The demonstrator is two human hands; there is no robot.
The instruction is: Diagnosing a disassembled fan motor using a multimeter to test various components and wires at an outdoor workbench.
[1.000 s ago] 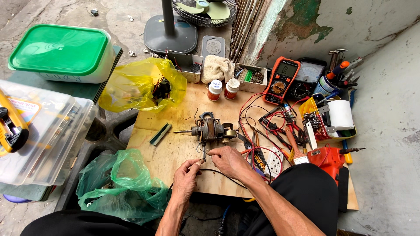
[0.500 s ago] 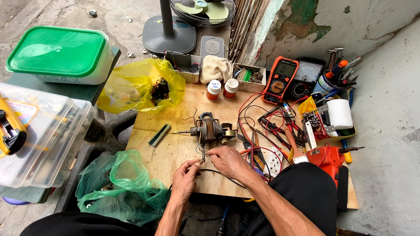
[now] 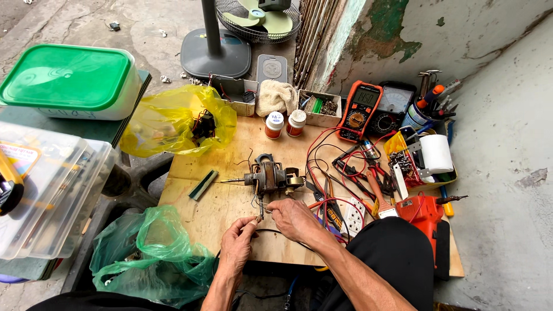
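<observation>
A small fan motor (image 3: pixel 269 174) with a shaft pointing left lies on the wooden board (image 3: pixel 213 207). Thin wires (image 3: pixel 259 208) run from it toward me. My left hand (image 3: pixel 239 243) pinches the end of these wires near the board's front edge. My right hand (image 3: pixel 295 217) holds the same wires just right of them, fingertips meeting the left hand's. A dark cable (image 3: pixel 271 232) runs under both hands.
A yellow bag (image 3: pixel 167 121), two small bottles (image 3: pixel 286 123), an orange multimeter (image 3: pixel 360 110), an analog meter (image 3: pixel 393 103), red leads, pliers and an orange tool (image 3: pixel 423 210) crowd the board. A green bag (image 3: pixel 147 256), clear boxes (image 3: pixel 46 190), a green-lidded tub (image 3: pixel 69 80) and a fan (image 3: pixel 253 17) surround it.
Both hands stay on the wires in front of the motor; the fingers have shifted only slightly. The motor has not moved.
</observation>
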